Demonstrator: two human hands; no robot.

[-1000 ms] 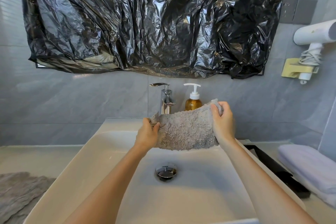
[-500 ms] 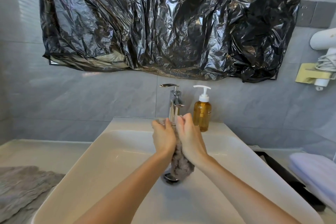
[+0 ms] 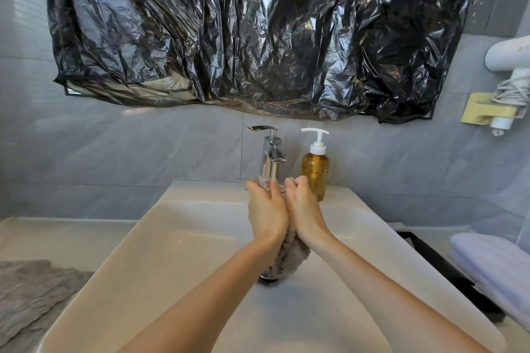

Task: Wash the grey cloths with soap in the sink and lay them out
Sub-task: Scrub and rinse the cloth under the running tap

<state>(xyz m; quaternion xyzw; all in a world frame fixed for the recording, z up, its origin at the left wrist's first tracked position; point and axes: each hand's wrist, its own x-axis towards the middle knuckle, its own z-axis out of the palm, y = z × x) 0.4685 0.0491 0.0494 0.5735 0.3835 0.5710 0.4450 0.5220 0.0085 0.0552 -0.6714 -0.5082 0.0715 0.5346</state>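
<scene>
A fluffy grey cloth point(image 3: 288, 259) is bunched up between both hands above the white sink point(image 3: 172, 252), its lower end hanging over the drain point(image 3: 268, 279). My left hand point(image 3: 265, 209) grips it from the left and my right hand point(image 3: 302, 206) grips it from the right, palms pressed together. Most of the cloth is hidden between the hands. An amber soap bottle point(image 3: 315, 169) with a white pump stands behind the right hand, beside the chrome tap point(image 3: 271, 156). A second grey cloth point(image 3: 31, 295) lies spread on the counter at the left.
Black plastic sheeting point(image 3: 258, 31) covers the mirror above. A white hair dryer point(image 3: 510, 66) hangs on the right wall. Folded pale towels point(image 3: 493, 266) and a black tray point(image 3: 438, 264) sit on the counter to the right of the sink.
One second ago the cloth was held spread wide between the hands. They then came together, bunching it into a hanging wad. Since half a second ago the hands have barely shifted.
</scene>
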